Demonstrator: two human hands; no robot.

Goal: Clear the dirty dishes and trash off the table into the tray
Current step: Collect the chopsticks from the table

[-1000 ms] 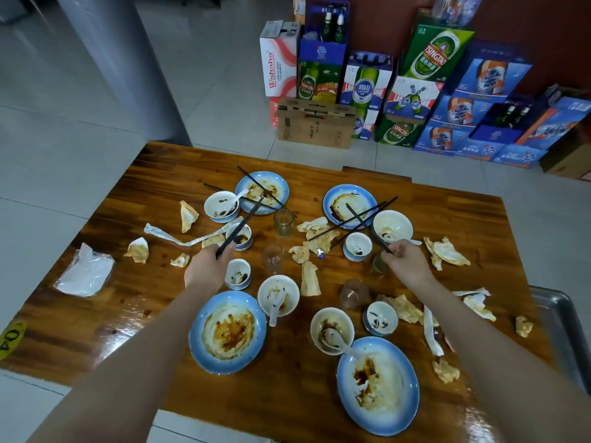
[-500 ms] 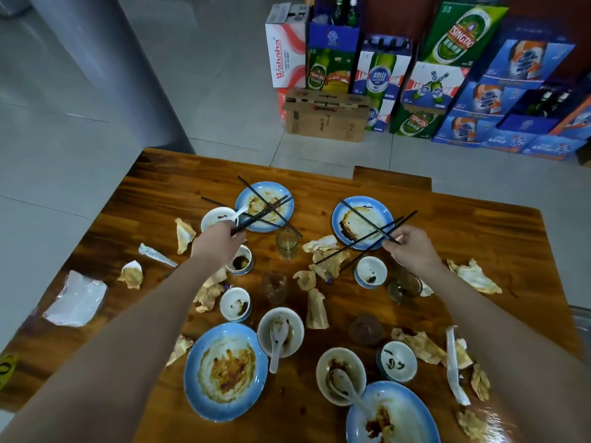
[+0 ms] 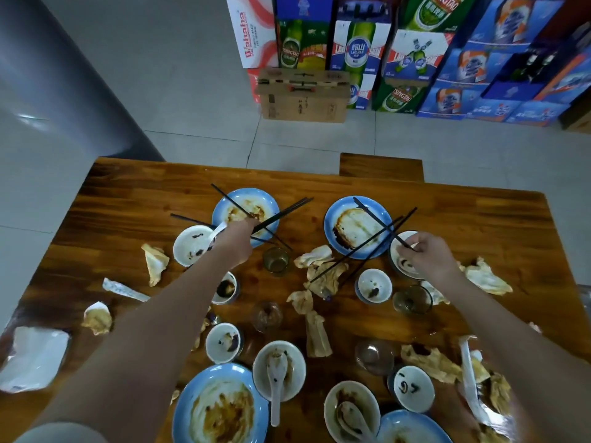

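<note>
On the wooden table [image 3: 473,219], my left hand [image 3: 238,243] grips a pair of black chopsticks [image 3: 284,212] that slant up to the right over the far-left blue plate [image 3: 230,203]. More chopsticks lie crossed on that plate. My right hand [image 3: 430,255] pinches the end of a black chopstick [image 3: 372,214] lying across the far-right blue plate [image 3: 343,231], above a white bowl [image 3: 404,266]. Another pair of chopsticks [image 3: 367,244] lies across that plate's near edge. Dirty bowls, spoons, glasses and crumpled napkins [image 3: 326,276] are scattered between my arms. No tray is in view.
Two more dirty blue plates [image 3: 220,407] and bowls with spoons [image 3: 278,369] sit at the near edge. A plastic bag [image 3: 32,359] lies at the left edge. A wooden bench [image 3: 380,167] stands past the table, with stacked drink cartons [image 3: 361,49] behind.
Both hands have reached farther across the table. My left hand carried its chopsticks up to the far-left plate. My right hand moved onto the chopstick on the far-right plate.
</note>
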